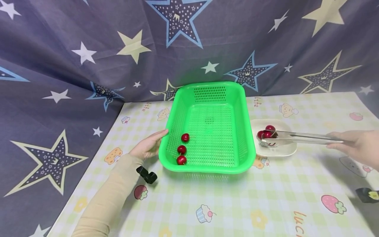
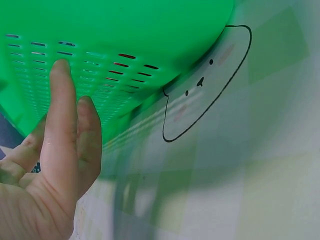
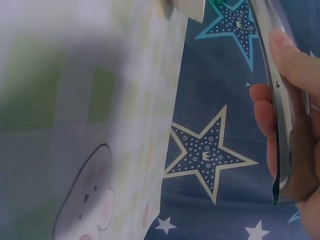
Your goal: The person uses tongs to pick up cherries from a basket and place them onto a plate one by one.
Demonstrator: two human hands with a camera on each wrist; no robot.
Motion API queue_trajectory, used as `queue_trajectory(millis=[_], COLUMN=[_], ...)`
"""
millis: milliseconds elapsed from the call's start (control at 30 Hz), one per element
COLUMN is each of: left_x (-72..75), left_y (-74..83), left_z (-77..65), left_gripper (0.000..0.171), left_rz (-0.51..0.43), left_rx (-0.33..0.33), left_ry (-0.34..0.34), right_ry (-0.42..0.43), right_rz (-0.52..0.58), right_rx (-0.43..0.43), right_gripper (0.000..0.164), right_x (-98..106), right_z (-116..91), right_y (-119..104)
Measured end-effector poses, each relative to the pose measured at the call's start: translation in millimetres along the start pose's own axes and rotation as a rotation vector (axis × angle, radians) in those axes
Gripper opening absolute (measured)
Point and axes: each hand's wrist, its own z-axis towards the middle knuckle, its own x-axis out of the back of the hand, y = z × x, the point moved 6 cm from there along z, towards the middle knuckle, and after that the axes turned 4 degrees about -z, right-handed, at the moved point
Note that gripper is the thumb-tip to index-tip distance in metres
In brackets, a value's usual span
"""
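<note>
My right hand (image 1: 356, 143) grips metal tongs (image 1: 308, 137) by the handle end, fingers and thumb wrapped around it in the right wrist view. The tongs' tips are over a white dish (image 1: 279, 152), right at a small cluster of red cherries (image 1: 269, 128). Left of the dish stands a green plastic basket (image 1: 207, 168) with perforated walls. Inside it, along the left side, lie three cherries (image 1: 182, 149). My left hand (image 1: 149, 144) is at the basket's left side, its fingers extended against the perforated wall in the left wrist view.
A checked tablecloth (image 1: 237, 204) with printed cartoon figures covers the table. Behind and to the left hangs a dark blue cloth (image 1: 118, 75) with stars, close to the basket's far end. A black strap mount (image 1: 147, 175) sits on the left wrist.
</note>
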Motion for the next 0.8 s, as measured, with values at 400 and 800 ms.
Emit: queue_trajectory(millis=[400,800], left_x=[-1.4,-0.5], left_y=[0.2,0.0], left_z=[-0.9,-0.9], left_gripper=[0.035,0.032], left_rz=[-0.003,-0.002], left_rx=[-0.007,-0.004], left_ry=[-0.009,0.0], right_ry=[-0.079,-0.098], right_rz=[-0.069,-0.105], right_rx=[0.036,0.071], right_gripper=[0.059,0.06], right_x=[3.8,0.6], right_z=[11.8,14.7], right_y=[-26.2,-29.0])
